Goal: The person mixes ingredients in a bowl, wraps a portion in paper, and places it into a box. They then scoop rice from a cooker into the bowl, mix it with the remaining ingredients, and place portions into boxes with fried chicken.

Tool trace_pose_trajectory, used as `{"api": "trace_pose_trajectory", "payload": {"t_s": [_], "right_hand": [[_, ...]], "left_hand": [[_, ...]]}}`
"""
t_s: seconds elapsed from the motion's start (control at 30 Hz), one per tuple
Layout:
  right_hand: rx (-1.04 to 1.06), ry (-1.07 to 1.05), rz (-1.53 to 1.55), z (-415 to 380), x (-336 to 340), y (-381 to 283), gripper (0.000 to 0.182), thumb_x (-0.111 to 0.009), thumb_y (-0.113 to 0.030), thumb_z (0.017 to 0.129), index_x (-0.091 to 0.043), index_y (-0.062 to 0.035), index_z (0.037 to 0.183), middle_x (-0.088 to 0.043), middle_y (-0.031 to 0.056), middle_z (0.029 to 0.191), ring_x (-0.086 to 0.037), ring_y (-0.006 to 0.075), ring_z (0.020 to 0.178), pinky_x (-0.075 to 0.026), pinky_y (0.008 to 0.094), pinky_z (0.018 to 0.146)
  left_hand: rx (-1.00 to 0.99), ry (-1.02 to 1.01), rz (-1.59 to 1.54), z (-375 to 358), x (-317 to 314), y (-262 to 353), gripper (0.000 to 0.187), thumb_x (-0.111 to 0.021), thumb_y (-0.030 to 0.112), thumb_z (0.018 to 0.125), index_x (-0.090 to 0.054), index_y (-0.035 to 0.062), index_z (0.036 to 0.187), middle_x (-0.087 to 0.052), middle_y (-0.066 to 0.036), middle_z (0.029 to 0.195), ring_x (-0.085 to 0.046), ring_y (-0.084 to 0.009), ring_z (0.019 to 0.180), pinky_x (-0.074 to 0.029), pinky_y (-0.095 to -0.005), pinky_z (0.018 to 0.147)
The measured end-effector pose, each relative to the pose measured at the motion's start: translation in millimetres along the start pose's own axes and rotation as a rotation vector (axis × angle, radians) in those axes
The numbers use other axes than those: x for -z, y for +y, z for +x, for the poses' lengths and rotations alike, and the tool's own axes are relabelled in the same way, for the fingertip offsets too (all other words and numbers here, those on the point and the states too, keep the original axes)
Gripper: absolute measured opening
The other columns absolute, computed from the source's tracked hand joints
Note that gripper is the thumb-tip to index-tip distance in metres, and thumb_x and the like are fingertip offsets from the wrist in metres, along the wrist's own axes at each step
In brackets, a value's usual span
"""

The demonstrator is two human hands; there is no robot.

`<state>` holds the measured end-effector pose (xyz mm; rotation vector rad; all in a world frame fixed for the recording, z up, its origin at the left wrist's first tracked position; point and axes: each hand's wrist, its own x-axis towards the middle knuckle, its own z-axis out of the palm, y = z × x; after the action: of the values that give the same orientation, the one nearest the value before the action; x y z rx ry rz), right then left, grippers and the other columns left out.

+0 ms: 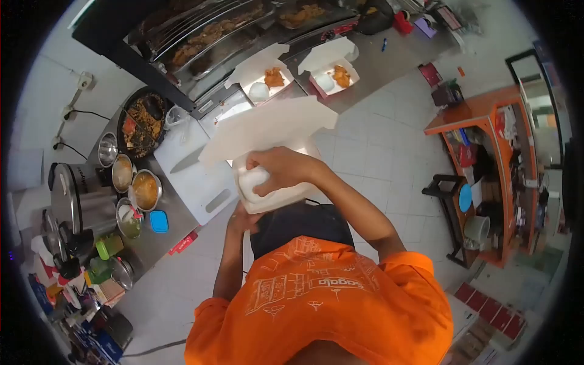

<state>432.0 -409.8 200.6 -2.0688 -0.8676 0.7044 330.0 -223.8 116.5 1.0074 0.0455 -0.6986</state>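
An open white box with its lid raised is held in front of my body. Under its near left corner is my left hand, its fingers mostly hidden by the box. My right hand reaches inside, fingers curved around a white rounded lump, apparently wrapped rice, at the box's left side. Beyond it, two more open boxes stand on the counter, each with a white lump and a browned piece of food.
To the left, a white cutting board carries a knife. Bowls, a pan of food and a large cooker crowd the left counter. A glass food case stands ahead; orange shelves are at the right.
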Motion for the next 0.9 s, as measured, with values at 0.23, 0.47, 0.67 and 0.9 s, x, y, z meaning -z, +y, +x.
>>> {"api": "trace_pose_trajectory", "payload": {"t_s": [0.23, 0.47, 0.67, 0.9], "right_hand": [[0.050, -0.001, -0.039, 37.6, -13.8, 71.0, 0.037, -0.069, -0.028, 0.081, -0.059, -0.0049, 0.109, -0.050, 0.0177, 0.123, -0.058, 0.0375, 0.101, -0.047, 0.0417, 0.089], [0.018, 0.455, 0.032, 58.9, -7.4, 232.7, 0.039, -0.077, -0.014, 0.079, -0.057, -0.0079, 0.111, -0.058, 0.0139, 0.107, -0.059, 0.0278, 0.093, -0.048, 0.0358, 0.076], [0.006, 0.470, -0.017, 89.4, 28.5, 284.8, 0.037, -0.076, -0.013, 0.080, -0.058, -0.0075, 0.112, -0.058, 0.0146, 0.107, -0.060, 0.0286, 0.092, -0.050, 0.0343, 0.077], [-0.010, 0.390, -0.245, 91.0, 62.6, 256.5, 0.023, -0.067, -0.013, 0.087, -0.061, -0.0046, 0.108, -0.062, 0.0110, 0.095, -0.062, 0.0193, 0.081, -0.051, 0.0321, 0.070]], "left_hand": [[-0.104, 0.330, -0.674, 83.6, 48.9, -61.7, 0.049, -0.058, 0.026, 0.089, -0.045, 0.0056, 0.132, -0.056, -0.012, 0.121, -0.056, -0.0261, 0.114, -0.047, -0.0413, 0.099], [-0.087, 0.726, 0.017, 225.3, 52.1, -86.5, 0.062, -0.060, 0.034, 0.090, -0.042, -0.0027, 0.137, -0.053, -0.015, 0.128, -0.052, -0.0229, 0.117, -0.044, -0.0317, 0.095], [-0.562, 1.196, 0.624, 207.4, 106.2, -42.6, 0.024, -0.068, 0.013, 0.084, -0.064, 0.0033, 0.105, -0.068, -0.013, 0.100, -0.066, -0.0237, 0.086, -0.052, -0.0357, 0.072], [-0.198, 2.110, 0.709, 184.5, 270.6, 107.0, 0.047, -0.077, 0.040, 0.074, -0.063, -0.0027, 0.088, -0.063, -0.015, 0.090, -0.063, -0.0325, 0.087, -0.049, -0.0403, 0.078]]}}
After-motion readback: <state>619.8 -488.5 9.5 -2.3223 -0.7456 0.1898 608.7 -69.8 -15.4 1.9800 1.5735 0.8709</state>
